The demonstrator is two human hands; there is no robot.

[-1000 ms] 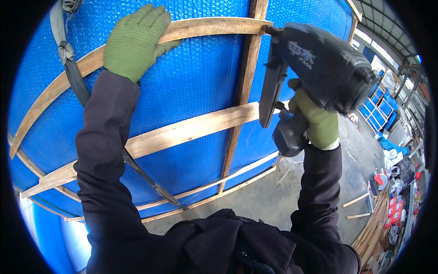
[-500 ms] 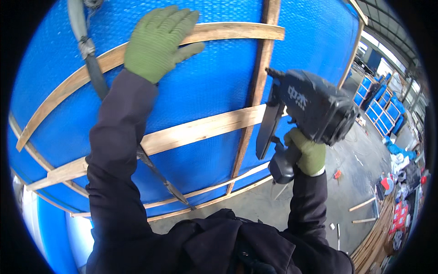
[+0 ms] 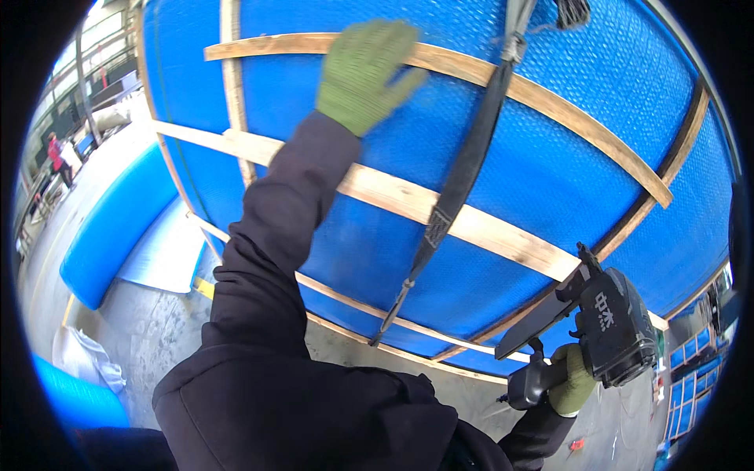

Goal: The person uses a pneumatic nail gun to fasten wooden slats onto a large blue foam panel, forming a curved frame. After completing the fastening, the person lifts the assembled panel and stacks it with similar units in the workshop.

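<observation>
My left hand [image 3: 365, 76], in a green glove, lies over the upper wooden slat [image 3: 471, 69], fingers outstretched and slightly blurred; nothing is in its grasp. The slat runs across a large package wrapped in blue bubble wrap [image 3: 416, 149]. At the lower right my right hand [image 3: 573, 381], gloved in green too, is wrapped around the handle of a black nail gun [image 3: 616, 326]. The gun's nose overlaps the right end of the middle slat [image 3: 487, 235] in view; whether it touches the wood I cannot tell.
A dark strap [image 3: 463, 169] hangs down the package, right of my left hand. Wooden uprights [image 3: 233, 86] cross the slats. A blue roll [image 3: 118, 228] lies on the floor at left. Far left, a person [image 3: 56, 159] is in the distance; more framed blue packages [image 3: 691, 392] stand far right.
The view has swung left. My left hand has moved left along the upper slat, past the strap. My right hand still holds the nail gun, now lower in view.
</observation>
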